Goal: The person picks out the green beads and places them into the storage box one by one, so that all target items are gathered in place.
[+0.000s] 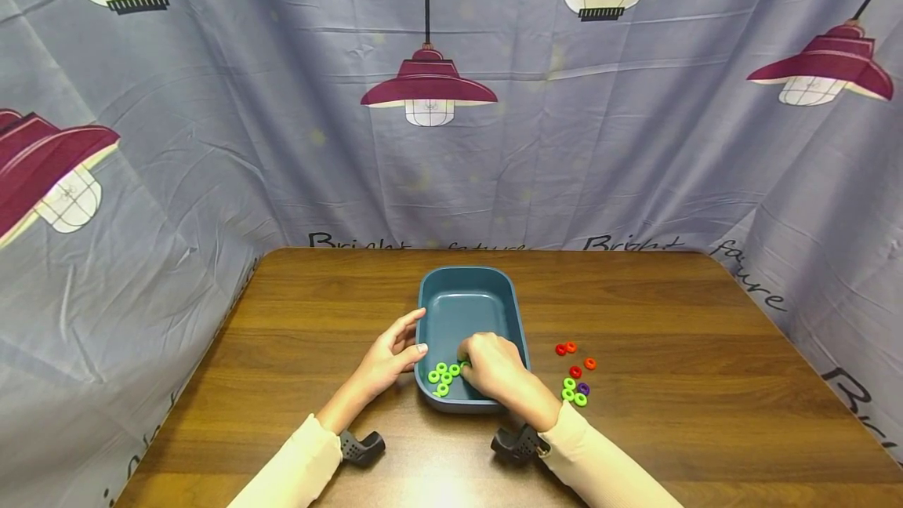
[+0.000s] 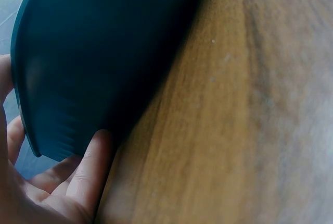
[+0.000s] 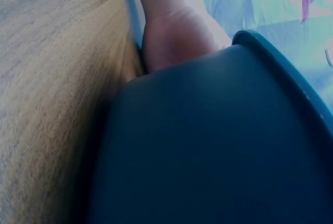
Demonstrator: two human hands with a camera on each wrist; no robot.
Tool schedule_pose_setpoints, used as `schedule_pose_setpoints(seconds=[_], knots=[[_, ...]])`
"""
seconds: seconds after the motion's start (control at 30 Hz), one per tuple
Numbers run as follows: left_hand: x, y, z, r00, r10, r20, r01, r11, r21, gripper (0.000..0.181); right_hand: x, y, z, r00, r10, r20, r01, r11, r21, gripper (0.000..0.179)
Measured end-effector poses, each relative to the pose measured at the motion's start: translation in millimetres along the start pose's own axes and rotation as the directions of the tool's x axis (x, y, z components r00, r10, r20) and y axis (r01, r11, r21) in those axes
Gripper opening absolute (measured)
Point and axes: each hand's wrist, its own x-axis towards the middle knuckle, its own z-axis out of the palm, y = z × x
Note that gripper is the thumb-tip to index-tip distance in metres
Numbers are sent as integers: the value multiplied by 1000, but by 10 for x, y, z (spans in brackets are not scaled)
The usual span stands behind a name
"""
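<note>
A blue-grey rectangular tray stands on the table, with several small green rings gathered in its near left corner. Inside it, my right hand curls its fingers down at a green ring; the fingertips are mostly hidden. My left hand rests against the tray's left side, thumb and index finger at the rim. In the left wrist view, other fingers lie along the outer wall, low near the table. The right wrist view shows the tray's outside hiding the right fingers.
Right of the tray on the wooden table lie loose rings: red rings, orange rings, green rings and a purple ring. A grey curtain with printed lamps hangs behind the table and along both sides.
</note>
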Motion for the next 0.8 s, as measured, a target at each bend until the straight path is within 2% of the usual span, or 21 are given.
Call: schedule_pose_setpoints(seconds=[0.1,0.27,0.53,0.67,0.8], knots=[[-1,-4,1,1000,0,5,0,1000,-4,69,-5,-3,-19,1000,6,-20,-5,1000,18,10],[-5,-11,-1,1000,-5,7,5,1000,-4,69,-22,-4,-70,997,-3,-80,11,995,97,14],[1,-12,-10,1000,-1,-4,2,1000,8,68,-62,131,-184,973,-16,-232,60,981,184,14],[2,-20,-13,1000,-3,-7,3,1000,15,68,-135,282,-224,941,-52,-335,127,970,205,14],[5,-26,-14,1000,-7,-8,7,1000,20,68,-231,457,-245,889,-87,-450,189,964,187,15]])
